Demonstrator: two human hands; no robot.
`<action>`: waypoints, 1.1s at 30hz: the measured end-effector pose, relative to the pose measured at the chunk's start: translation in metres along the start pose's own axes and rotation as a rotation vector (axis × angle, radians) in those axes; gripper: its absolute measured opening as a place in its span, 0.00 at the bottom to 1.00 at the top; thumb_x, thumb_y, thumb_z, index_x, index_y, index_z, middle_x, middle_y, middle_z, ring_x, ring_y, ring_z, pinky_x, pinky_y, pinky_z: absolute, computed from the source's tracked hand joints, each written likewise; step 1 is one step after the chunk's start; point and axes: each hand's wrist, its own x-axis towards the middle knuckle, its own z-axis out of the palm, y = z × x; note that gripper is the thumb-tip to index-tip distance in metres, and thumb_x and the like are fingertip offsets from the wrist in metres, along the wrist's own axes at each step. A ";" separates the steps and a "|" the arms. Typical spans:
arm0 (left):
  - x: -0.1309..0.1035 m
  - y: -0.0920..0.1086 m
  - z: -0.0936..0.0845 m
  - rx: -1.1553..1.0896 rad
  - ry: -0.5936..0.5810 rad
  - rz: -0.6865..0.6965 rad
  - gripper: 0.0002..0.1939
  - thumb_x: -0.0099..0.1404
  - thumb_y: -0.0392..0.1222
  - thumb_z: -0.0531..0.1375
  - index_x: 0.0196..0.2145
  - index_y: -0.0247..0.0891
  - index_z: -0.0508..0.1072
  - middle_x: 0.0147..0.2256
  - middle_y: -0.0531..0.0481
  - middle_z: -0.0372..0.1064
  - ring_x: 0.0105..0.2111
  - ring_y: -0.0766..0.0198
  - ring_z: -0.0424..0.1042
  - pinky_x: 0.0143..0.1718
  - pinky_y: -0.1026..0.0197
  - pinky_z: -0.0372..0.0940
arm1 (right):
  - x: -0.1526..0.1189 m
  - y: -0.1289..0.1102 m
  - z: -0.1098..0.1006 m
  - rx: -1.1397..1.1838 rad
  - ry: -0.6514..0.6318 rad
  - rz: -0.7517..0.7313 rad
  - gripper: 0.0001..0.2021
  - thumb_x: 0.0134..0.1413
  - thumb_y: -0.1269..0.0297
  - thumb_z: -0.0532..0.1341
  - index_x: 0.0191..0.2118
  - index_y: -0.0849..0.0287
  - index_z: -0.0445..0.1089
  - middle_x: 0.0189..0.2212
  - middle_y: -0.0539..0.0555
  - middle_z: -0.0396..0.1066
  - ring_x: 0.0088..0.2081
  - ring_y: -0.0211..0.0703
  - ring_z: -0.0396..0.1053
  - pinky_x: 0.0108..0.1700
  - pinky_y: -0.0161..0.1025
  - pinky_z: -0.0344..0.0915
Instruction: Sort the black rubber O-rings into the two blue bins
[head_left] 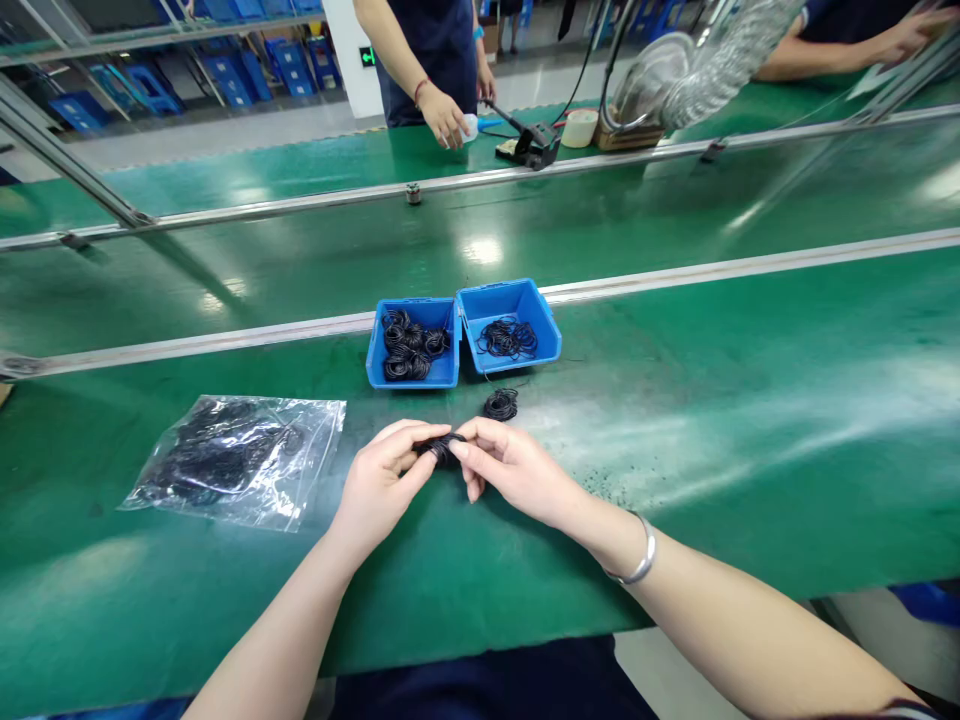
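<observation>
Between my two hands is a small coil of thin black cable. My left hand pinches its left side, and my right hand pinches its right side with thumb and fingers. Just beyond my right hand, another coiled black cable lies on the green table. Behind it stand two blue bins side by side. The left bin holds several tidy black coils; the right bin holds a looser tangle of black cable. The fingers partly cover the coil I hold.
To the left lies a clear zip bag with dark contents. A pale strip crosses the table behind the bins. Across a metal rail, a co-worker's hand holds a small bottle near a black tool stand and a flexible duct.
</observation>
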 end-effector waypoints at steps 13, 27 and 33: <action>0.000 -0.003 0.004 -0.060 0.056 0.026 0.12 0.64 0.31 0.59 0.42 0.43 0.78 0.42 0.50 0.72 0.42 0.64 0.75 0.45 0.62 0.71 | 0.000 0.000 0.004 0.189 0.004 -0.048 0.12 0.62 0.57 0.62 0.36 0.60 0.65 0.24 0.47 0.71 0.23 0.33 0.68 0.28 0.33 0.66; -0.003 0.000 0.001 0.127 0.082 0.138 0.09 0.66 0.32 0.59 0.42 0.41 0.76 0.39 0.51 0.75 0.36 0.67 0.77 0.37 0.67 0.72 | -0.001 -0.001 0.003 0.301 -0.056 0.043 0.15 0.62 0.55 0.63 0.30 0.63 0.69 0.24 0.50 0.72 0.22 0.31 0.67 0.28 0.31 0.65; -0.004 0.001 -0.001 0.473 0.146 0.442 0.12 0.67 0.28 0.56 0.43 0.37 0.76 0.39 0.48 0.77 0.41 0.66 0.76 0.45 0.66 0.71 | -0.001 0.001 0.004 0.303 -0.074 0.065 0.11 0.56 0.59 0.68 0.35 0.62 0.71 0.23 0.48 0.72 0.22 0.32 0.68 0.28 0.31 0.66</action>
